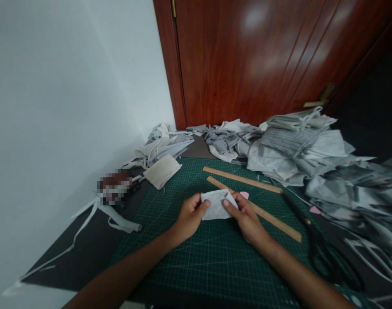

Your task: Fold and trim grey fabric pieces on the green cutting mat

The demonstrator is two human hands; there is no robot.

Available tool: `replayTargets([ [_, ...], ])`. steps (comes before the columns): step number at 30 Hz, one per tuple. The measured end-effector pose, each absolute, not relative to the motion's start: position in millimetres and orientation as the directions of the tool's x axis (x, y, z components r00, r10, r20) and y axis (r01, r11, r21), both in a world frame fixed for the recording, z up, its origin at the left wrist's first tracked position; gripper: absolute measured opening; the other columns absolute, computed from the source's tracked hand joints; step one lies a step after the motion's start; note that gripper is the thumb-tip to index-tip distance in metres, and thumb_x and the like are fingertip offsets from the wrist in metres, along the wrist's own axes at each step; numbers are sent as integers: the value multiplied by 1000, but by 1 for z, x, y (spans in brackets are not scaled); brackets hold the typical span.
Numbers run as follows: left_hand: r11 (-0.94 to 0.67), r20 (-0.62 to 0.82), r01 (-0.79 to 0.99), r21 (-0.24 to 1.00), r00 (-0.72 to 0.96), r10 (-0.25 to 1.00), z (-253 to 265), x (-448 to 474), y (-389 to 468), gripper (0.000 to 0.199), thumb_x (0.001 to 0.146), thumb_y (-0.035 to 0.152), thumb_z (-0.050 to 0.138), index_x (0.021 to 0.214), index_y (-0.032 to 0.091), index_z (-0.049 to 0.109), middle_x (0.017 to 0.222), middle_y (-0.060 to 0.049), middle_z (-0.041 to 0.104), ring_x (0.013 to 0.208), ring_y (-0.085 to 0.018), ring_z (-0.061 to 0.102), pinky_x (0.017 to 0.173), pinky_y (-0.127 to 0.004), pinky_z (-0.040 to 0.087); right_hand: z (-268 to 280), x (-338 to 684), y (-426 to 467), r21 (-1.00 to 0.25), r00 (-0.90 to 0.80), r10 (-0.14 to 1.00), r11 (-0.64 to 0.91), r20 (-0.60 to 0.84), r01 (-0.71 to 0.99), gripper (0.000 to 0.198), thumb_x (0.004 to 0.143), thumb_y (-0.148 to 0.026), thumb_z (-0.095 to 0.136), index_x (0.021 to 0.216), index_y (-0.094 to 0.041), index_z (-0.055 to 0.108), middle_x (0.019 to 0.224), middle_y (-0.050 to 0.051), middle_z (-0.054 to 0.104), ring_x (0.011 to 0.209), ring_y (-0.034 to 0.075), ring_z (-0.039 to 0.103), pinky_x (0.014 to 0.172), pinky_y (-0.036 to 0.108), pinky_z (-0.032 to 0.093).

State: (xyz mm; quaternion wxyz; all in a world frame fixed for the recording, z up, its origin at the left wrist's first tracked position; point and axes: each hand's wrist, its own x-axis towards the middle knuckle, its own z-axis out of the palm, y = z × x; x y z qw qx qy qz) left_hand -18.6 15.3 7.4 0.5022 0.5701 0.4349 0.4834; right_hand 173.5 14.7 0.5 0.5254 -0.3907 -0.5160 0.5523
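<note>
A small piece of light grey fabric [217, 211] is stretched between my two hands, held just above a green cutting mat [189, 257]. My left hand [192, 215] pinches its left edge, thumb on top. At the right edge my right hand [245, 216] grips it the same way, and the cloth puckers beside that thumb. Behind the fabric lies a wooden ruler [276, 221], partly covered by my right hand. Farther back is a second wooden ruler [241, 178]. A pink piece of tailor's chalk [244, 195] shows just past my right fingers.
Black-handled scissors [324, 253] lie at the mat's right edge. Big heaps of grey fabric [299, 150] fill the right and back. A beige folded cloth [162, 171] and fabric strips [120, 221] lie on the left. A white wall and wooden door [241, 64] bound the table.
</note>
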Motion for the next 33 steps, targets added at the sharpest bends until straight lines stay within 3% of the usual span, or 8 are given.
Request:
replayTargets([
  [6,-110,98,31,993,268,958,11,-21,17,57,93,67,53,83,13,68,73,-4,67,67,-18,60,64,-28,47,4,172,13,-959,-81,985,126,151,-255,28,85,-44,79,93,-25,60,87,-2,63,78,16,58,69,26,48],
  [11,-134,137,-27,991,159,978,8,-17,20,34,83,48,74,88,16,64,78,-2,67,72,-17,62,66,-26,48,8,168,14,-950,5,985,167,172,-263,41,83,-49,79,106,-29,54,88,-1,67,75,18,62,63,28,50],
  [14,-170,180,-135,976,65,982,6,-15,21,37,76,35,80,100,20,57,85,0,69,76,-17,65,69,-26,50,6,169,16,-957,58,981,195,186,-214,38,81,-51,80,95,-26,55,82,-2,64,70,17,58,60,27,47],
  [17,-208,210,-68,976,23,977,7,-18,22,28,76,31,78,90,20,57,79,1,65,71,-15,61,66,-24,48,5,171,17,-968,73,980,195,186,-159,35,82,-52,79,82,-23,58,73,-3,60,63,14,51,55,25,41],
  [21,-220,220,22,975,28,975,10,-20,21,21,78,33,75,79,18,60,74,1,61,68,-13,57,62,-23,44,6,175,16,-968,69,983,178,168,-179,34,86,-53,75,81,-22,63,71,-2,61,63,14,51,56,25,40],
  [27,-183,186,-59,981,62,981,11,-17,19,26,78,36,76,85,19,57,76,1,61,69,-14,57,63,-23,46,3,178,17,-958,82,980,197,184,-210,32,85,-51,76,80,-22,65,77,-1,64,70,15,54,65,27,43],
  [31,-168,173,-66,984,83,981,10,-15,18,31,77,38,77,95,19,60,85,-1,65,76,-15,61,69,-26,49,4,179,16,-959,127,967,240,222,-152,34,91,-56,69,84,-23,61,75,-2,59,67,15,50,60,27,40],
  [33,-161,163,-28,986,92,982,11,-16,16,30,77,40,77,91,18,62,82,-1,65,74,-15,60,69,-26,48,5,178,15,-959,155,956,267,250,-97,35,92,-58,65,85,-24,61,73,-3,56,65,15,47,58,27,39],
])
